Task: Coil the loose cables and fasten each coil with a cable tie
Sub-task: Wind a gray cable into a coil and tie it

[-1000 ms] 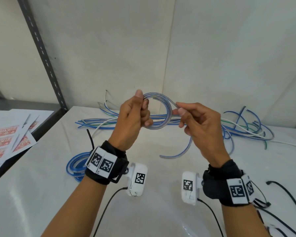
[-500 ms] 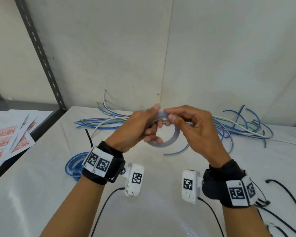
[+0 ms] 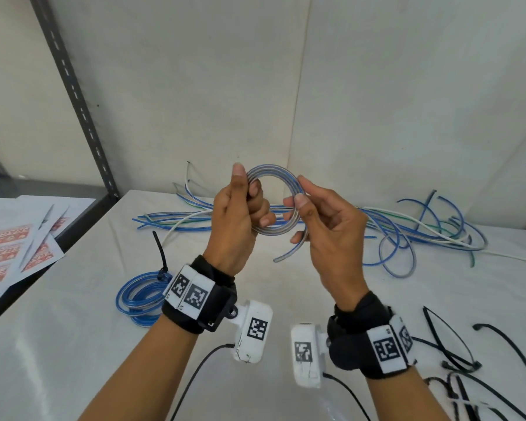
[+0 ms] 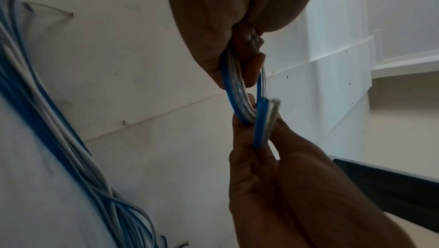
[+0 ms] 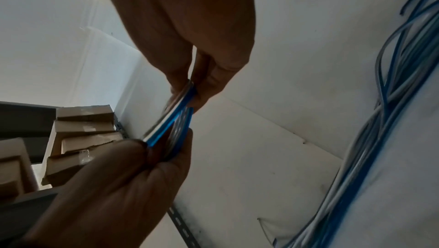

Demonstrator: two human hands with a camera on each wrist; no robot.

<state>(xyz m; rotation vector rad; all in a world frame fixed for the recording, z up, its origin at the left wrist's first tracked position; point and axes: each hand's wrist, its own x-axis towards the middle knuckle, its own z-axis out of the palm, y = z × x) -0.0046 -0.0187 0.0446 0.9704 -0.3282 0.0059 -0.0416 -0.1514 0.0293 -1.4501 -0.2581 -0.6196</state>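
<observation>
A small coil of clear-and-blue cable (image 3: 271,173) is held upright in the air over the white table (image 3: 73,344). My left hand (image 3: 249,191) grips the coil's left side, thumb up along it. My right hand (image 3: 299,199) pinches its right side between thumb and forefinger. The short free tail (image 3: 287,253) hangs below the right hand. In the left wrist view the coil (image 4: 234,90) runs from my left hand (image 4: 237,49) down to the right hand (image 4: 256,139). The right wrist view shows the coil (image 5: 177,118) edge-on between both hands.
A tied blue coil (image 3: 137,296) with a black cable tie (image 3: 161,253) lies at left. Loose blue, white and green cables (image 3: 407,232) are spread along the wall. Several black cable ties (image 3: 450,338) lie at right. Printed papers (image 3: 12,253) and a shelf upright (image 3: 73,95) are at left.
The hands dipped and closed together over the coil, then rose again. The coil now stands upright with the right hand on its side, and the hanging tail is shorter.
</observation>
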